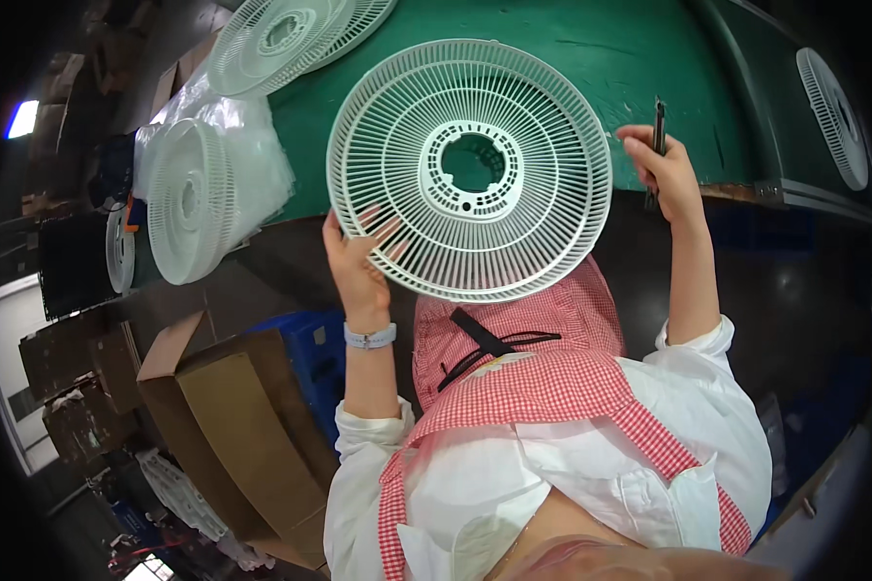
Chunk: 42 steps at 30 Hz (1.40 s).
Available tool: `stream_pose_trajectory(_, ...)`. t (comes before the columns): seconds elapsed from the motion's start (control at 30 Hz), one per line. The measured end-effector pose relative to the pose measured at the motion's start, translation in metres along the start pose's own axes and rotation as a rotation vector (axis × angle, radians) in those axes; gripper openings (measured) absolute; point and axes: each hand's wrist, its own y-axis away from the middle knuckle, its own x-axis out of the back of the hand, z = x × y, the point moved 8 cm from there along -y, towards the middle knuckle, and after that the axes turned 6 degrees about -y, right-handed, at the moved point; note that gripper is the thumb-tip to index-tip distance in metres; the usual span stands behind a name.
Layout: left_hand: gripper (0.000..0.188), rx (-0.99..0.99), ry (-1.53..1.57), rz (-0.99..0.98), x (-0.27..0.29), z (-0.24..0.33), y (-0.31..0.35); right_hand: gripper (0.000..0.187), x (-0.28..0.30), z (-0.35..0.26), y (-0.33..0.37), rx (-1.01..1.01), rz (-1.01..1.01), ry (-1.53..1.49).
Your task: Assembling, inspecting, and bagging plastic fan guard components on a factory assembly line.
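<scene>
A round white plastic fan grille (473, 208) with fine radial ribs and an open hub is held up, tilted, at the near edge of the green work table. My left hand (358, 261) grips its lower left rim, and some fingers show through the ribs from behind. To the right of the grille, my right hand (670, 174) is apart from it. A slim dark tool (658, 140) stands upright in that hand, held between thumb and fingers; its exact kind is hard to make out.
More white fan grilles (286, 34) lie stacked at the back left. Another grille (192, 201) stands by clear plastic bags (262, 160) at the left. One grille (833, 118) is at the far right. Below left are an open cardboard box (247, 436) and a blue crate (312, 363).
</scene>
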Motion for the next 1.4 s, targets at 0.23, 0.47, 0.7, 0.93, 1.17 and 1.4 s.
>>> stream_pose_trajectory(0.23,0.071,-0.376,-0.537,-0.221,-0.03,0.158,-0.034,0.03,-0.02,-0.064,-0.021,0.372,0.108,0.215)
stream_pose_trajectory(0.47,0.071,-0.549,-1.091,-0.511,-0.158,0.239,-0.034,0.033,-0.073,-0.116,-0.018,0.502,-0.061,0.001)
stream_pose_trajectory(0.7,0.06,-0.424,-0.931,-0.631,-0.176,0.237,-0.023,0.026,-0.093,-0.13,-0.022,0.817,-0.04,-0.11)
stream_pose_trajectory(0.93,0.067,-0.758,-1.195,-0.483,-0.174,0.227,-0.007,0.01,-0.056,-0.133,-0.041,0.631,0.119,-0.112)
stream_pose_trajectory(1.17,0.049,-0.529,-0.742,-0.298,-0.113,0.181,-0.024,0.036,-0.084,-0.204,-0.002,1.222,0.181,0.288)
stream_pose_trajectory(1.4,0.011,-0.727,-0.351,0.122,-0.002,0.127,0.01,0.041,-0.099,-0.058,0.004,0.787,-0.082,0.193)
